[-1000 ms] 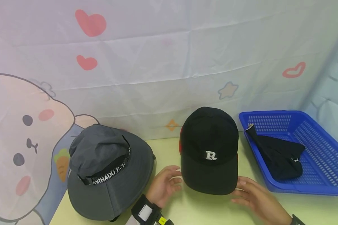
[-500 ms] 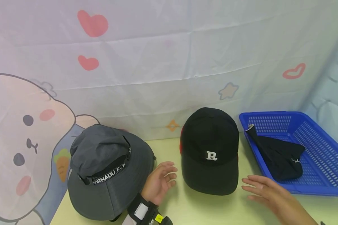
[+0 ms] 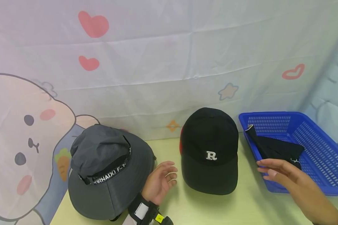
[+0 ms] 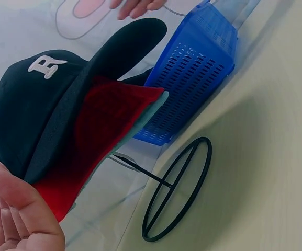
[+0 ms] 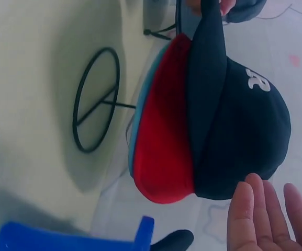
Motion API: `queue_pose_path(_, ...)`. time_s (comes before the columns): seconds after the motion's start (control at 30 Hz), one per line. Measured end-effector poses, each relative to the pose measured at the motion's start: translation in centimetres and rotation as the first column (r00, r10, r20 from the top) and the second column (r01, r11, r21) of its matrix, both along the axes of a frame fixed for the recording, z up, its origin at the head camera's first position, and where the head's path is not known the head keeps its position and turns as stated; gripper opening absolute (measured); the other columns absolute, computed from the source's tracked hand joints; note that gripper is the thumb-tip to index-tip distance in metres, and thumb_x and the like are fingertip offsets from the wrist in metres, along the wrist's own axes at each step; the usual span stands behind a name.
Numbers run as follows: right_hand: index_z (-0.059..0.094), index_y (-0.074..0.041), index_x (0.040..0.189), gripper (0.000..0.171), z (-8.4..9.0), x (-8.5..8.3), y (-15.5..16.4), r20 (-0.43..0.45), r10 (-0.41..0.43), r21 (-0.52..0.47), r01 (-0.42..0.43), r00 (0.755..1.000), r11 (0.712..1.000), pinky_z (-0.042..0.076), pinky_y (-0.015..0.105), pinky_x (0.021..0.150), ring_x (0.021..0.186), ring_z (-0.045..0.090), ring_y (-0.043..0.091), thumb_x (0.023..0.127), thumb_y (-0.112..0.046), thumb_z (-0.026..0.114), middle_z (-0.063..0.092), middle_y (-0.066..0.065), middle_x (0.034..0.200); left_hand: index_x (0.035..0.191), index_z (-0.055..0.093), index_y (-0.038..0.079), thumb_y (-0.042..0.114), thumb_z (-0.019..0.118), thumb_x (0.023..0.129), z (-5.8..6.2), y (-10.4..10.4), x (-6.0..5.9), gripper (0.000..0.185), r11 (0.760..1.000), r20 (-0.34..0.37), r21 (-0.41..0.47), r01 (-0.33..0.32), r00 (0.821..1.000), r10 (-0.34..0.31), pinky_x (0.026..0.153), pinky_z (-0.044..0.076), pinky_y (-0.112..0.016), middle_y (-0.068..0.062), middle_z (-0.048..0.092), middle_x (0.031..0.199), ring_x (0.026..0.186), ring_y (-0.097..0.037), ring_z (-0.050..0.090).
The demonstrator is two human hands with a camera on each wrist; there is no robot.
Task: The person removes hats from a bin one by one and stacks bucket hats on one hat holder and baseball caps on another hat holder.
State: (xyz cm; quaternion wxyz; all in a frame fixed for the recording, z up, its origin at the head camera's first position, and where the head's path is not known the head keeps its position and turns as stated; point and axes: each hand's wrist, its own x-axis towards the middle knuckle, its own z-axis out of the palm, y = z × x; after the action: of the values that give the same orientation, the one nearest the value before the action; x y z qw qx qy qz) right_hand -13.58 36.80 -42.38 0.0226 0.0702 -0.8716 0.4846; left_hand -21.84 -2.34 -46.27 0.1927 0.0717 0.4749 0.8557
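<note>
A black baseball cap with a white R stands between the hands. Beneath it, the wrist views show a red cap and a teal edge, all raised on a black wire stand. Left of the black cap, my left hand hovers with loosely bent fingers and nothing in them. My right hand is at the front left of the blue basket, fingers extended and holding nothing. It overlaps a black cloth item with a small white mark, lying in the basket.
A grey wide-brimmed hat with a lettered band stands at the left, close beside my left wrist. Behind everything hangs a pale printed cloth. The pale yellow tabletop runs along the front.
My right hand has moved away from the black cap's brim, rightward to the basket. My left hand has drawn slightly left of the cap. The caps and hat stay in place.
</note>
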Motion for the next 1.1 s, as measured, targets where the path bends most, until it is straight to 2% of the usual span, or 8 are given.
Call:
queue_pose_path(0.23,0.048,-0.014,0.145,0.036,1.2,-0.8,0.3,-0.144,-0.036,0.078,0.048,0.989,0.996,0.048,0.005,0.082,0.113,0.054,-0.017,0.110,-0.022,0.044,0.058,-0.019,0.132,0.105,0.065,0.024,0.016,0.033,0.108,-0.1,0.1,0.1,0.034,1.000,-0.006,-0.002,0.011,1.000,-0.011,0.072,0.050,-0.018,0.010,0.069,0.091,0.077,-0.005,0.059)
queue_pose_path(0.4,0.045,-0.006,0.144,0.037,1.6,-1.6,0.3,-0.241,-0.046,0.085,0.069,0.969,0.994,0.045,0.000,0.083,0.114,0.049,-0.021,0.108,-0.015,0.048,0.050,-0.024,0.130,0.105,0.063,0.022,0.013,0.035,0.106,-0.2,0.4,0.1,0.030,1.000,0.011,-0.008,-0.007,1.000,0.007,0.070,0.050,-0.017,0.009,0.068,0.088,0.072,-0.005,0.059)
queue_pose_path(0.57,0.048,-0.007,0.143,0.038,2.1,-2.0,0.4,-0.325,-0.065,0.155,0.121,0.943,0.981,0.042,0.000,0.082,0.112,0.046,-0.021,0.106,-0.014,0.052,0.045,-0.030,0.129,0.106,0.063,0.023,0.014,0.034,0.107,-0.5,0.3,0.1,0.030,1.000,-0.014,-0.003,0.010,1.000,-0.010,0.070,0.051,-0.018,0.010,0.068,0.089,0.073,-0.004,0.060)
queue_pose_path(0.67,0.053,-0.009,0.141,0.038,2.4,-2.3,0.4,-0.392,-0.070,0.178,0.150,0.917,0.972,0.038,0.000,0.083,0.111,0.045,-0.020,0.104,-0.012,0.056,0.046,-0.031,0.129,0.106,0.063,0.023,0.014,0.034,0.107,-0.6,0.4,0.1,0.030,1.000,-0.017,0.003,0.013,1.000,-0.013,0.070,0.051,-0.018,0.010,0.068,0.089,0.073,-0.004,0.060)
queue_pose_path(0.8,0.057,-0.011,0.139,0.039,2.8,-2.7,0.4,-0.463,-0.065,0.216,0.183,0.884,0.959,0.033,-0.001,0.084,0.112,0.042,-0.019,0.100,-0.010,0.062,0.054,-0.014,0.130,0.106,0.063,0.022,0.013,0.035,0.107,-0.6,0.5,0.1,0.030,1.000,0.005,0.002,0.002,1.000,-0.002,0.069,0.050,-0.018,0.009,0.068,0.088,0.071,-0.004,0.060)
queue_pose_path(0.93,0.057,-0.011,0.138,0.042,3.1,-3.3,0.4,-0.506,-0.045,0.297,0.224,0.861,0.928,0.035,0.009,0.082,0.112,0.042,-0.010,0.097,-0.013,0.067,0.058,0.010,0.129,0.105,0.063,0.021,0.013,0.037,0.106,-0.6,0.6,0.1,0.027,1.000,0.029,0.000,-0.011,1.000,0.011,0.068,0.050,-0.018,0.008,0.068,0.087,0.070,-0.005,0.059)
queue_pose_path(1.03,0.059,-0.010,0.136,0.043,3.1,-3.9,0.5,-0.552,-0.027,0.324,0.244,0.834,0.914,0.035,0.014,0.083,0.111,0.042,-0.007,0.094,-0.012,0.070,0.059,0.012,0.127,0.104,0.064,0.021,0.014,0.039,0.106,-0.6,0.6,0.0,0.026,1.000,0.036,-0.002,-0.014,0.999,0.015,0.068,0.050,-0.018,0.008,0.068,0.086,0.070,-0.005,0.059)
queue_pose_path(1.1,0.060,-0.008,0.134,0.044,3.0,-4.5,0.7,-0.582,-0.020,0.319,0.251,0.813,0.914,0.034,0.011,0.085,0.110,0.040,-0.009,0.092,-0.010,0.072,0.060,0.012,0.125,0.104,0.064,0.022,0.015,0.039,0.106,-0.6,0.6,0.0,0.026,1.000,0.038,0.000,-0.012,0.999,0.012,0.068,0.050,-0.018,0.008,0.068,0.086,0.070,-0.006,0.059)
